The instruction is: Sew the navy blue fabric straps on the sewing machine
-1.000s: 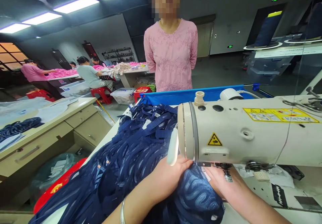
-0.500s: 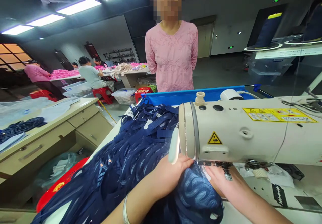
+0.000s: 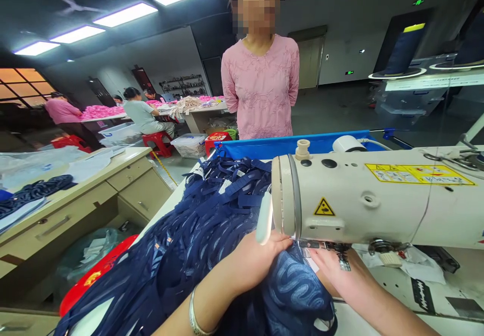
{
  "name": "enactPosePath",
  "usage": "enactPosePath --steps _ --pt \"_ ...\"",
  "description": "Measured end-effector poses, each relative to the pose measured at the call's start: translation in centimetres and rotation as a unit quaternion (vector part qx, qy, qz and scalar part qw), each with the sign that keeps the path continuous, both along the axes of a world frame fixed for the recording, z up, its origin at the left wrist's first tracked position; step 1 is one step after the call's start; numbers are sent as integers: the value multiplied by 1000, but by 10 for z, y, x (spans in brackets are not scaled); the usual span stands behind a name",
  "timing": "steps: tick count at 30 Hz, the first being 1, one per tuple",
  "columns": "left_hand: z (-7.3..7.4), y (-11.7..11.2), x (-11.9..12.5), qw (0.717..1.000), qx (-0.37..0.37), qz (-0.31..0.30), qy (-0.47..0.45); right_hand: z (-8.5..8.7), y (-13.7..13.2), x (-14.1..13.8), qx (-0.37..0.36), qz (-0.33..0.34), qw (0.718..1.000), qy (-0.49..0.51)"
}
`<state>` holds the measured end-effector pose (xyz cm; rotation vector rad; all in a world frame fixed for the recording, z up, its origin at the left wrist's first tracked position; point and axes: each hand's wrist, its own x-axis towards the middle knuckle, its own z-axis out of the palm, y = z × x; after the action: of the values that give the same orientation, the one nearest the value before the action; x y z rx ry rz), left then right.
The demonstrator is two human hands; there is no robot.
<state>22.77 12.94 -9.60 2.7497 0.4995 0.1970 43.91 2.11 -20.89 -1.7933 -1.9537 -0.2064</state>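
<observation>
A cream sewing machine (image 3: 378, 200) fills the right of the view, its head over the table. Under its head lies dark blue patterned fabric (image 3: 295, 290). My left hand (image 3: 257, 260) presses flat on this fabric just left of the needle area, a bangle on the wrist. My right hand (image 3: 336, 270) rests on the fabric under the machine arm, fingers partly hidden by the machine. A long heap of dark blue pieces with straps (image 3: 204, 220) trails away to the left and back.
A person in a pink top (image 3: 260, 89) stands behind a blue tray edge (image 3: 287, 147). A beige desk with drawers (image 3: 86, 195) stands at left, a red bin (image 3: 86, 280) beside it. Other people sit at far tables with pink goods (image 3: 102, 110).
The view has shifted slightly down and right. Both hands stay on the fabric under the machine head, almost unmoved.
</observation>
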Motion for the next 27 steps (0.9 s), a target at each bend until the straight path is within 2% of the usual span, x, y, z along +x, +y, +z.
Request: enactPosePath --steps 2,4,9,17,21,27 --pt "0 0 0 1000 4 -1 1 5 -2 -1 -13 19 997 -77" --pt "-2 1 0 1000 8 -3 -6 5 -2 0 -23 33 993 -113" --pt "-3 1 0 1000 11 -5 -5 -11 5 3 -11 31 997 -75" --pt "4 -1 0 1000 7 0 6 -36 10 7 74 6 988 -138" --pt "2 -1 0 1000 4 6 6 -49 13 10 88 5 983 -159" --pt "-1 0 -2 1000 5 5 -1 -51 14 11 80 -4 981 -174"
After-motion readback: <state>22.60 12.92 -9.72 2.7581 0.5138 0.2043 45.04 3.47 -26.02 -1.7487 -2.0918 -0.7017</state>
